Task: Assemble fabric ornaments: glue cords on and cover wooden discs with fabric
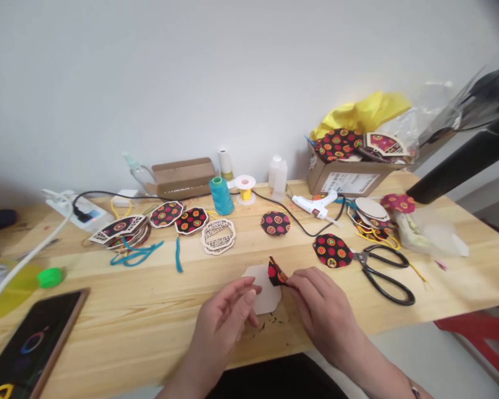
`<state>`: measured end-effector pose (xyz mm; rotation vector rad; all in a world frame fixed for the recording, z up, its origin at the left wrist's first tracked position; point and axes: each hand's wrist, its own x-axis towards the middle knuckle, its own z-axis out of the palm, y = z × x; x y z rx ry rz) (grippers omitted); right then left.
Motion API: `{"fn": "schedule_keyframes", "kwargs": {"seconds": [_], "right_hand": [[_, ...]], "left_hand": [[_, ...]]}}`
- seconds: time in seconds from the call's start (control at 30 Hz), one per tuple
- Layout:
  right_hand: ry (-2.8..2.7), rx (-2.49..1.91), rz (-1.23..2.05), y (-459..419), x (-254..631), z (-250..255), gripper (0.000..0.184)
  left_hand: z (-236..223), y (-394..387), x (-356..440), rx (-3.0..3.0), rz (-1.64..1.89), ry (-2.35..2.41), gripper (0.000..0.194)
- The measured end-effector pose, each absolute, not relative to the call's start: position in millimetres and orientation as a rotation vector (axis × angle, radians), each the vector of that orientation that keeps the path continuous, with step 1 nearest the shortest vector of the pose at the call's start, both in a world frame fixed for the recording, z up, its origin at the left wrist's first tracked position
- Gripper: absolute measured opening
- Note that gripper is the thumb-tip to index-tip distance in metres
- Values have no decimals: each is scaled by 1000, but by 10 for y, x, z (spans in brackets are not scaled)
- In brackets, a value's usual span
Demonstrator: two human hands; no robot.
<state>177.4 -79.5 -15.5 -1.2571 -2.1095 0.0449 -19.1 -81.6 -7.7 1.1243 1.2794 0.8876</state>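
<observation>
While the wooden table (149,299) is strewn w/ craft pcs, its far R is taken up by an open cardboard box (341,177), filled w/ patterned pcs & yellow wrap. By the R hand (322,307), a folded bit of fabric is pinched btwn thumb & fingers. The L hand (228,313) is held loosely open, fingers slightly bent, at the L side of the pale pc; whether it's touched can't be told. Black-handled scissors (388,275) are laid R of the hands, blades partly covered by a fabric round (332,250). The pale pc (264,302), scalloped, is set flat btwn the hands. Above its upper R part, the folded fabric (275,273), blk/red, is held. Tiny dark scraps (270,320) are scattered just nearer.
</observation>
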Motion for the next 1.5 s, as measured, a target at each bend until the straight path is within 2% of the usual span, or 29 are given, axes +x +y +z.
{"fn": "schedule_keyframes", "kwargs": {"seconds": [0.07, 0.23, 0.4, 0.53, 0.7, 0.8, 0.87, 1.07, 1.17, 1.23, 1.33, 1.43, 1.5], "right_hand": [[-2172, -1109, 134, -838, 1702, -75, 17], [-2358, -909, 183, -836, 1601, 90, 13], [-2101, -1115, 127, -412, 1878, 241, 13], [-1830, -1480, 325, 194, 2117, 324, 15], [-1687, -1631, 224, 862, 2094, 287, 33], [-1641, -1694, 202, 1103, 1964, 234, 46], [-1616, -1726, 205, 1207, 1874, 202, 49], [-1579, -1745, 193, 1383, 1722, 131, 16], [-1563, -1710, 170, 1381, 1718, 182, 12], [-1546, -1669, 141, 1314, 1729, 278, 15], [-1554, -1581, 110, 1086, 1738, 478, 22], [-1681, -1418, 211, 732, 1682, 644, 16], [-1776, -1287, 356, 485, 1594, 696, 12]], "left_hand": [[-21, -797, -162, 882, 835, 1101, 49], [90, -683, -154, 721, 937, 1020, 32], [186, -425, -298, 658, 938, 1104, 31], [211, -164, -391, 633, 1049, 1243, 28], [131, -54, -466, 638, 1159, 1234, 20], [72, -77, -522, 678, 1175, 1186, 19], [35, -84, -554, 696, 1165, 1130, 21], [-31, -50, -595, 722, 1105, 897, 45], [-11, -48, -595, 788, 1159, 900, 49], [14, -53, -594, 871, 1181, 906, 47], [43, -64, -596, 970, 1113, 1003, 33], [51, -76, -584, 1031, 1077, 1102, 21], [51, -86, -562, 1130, 1069, 1137, 30]]}}
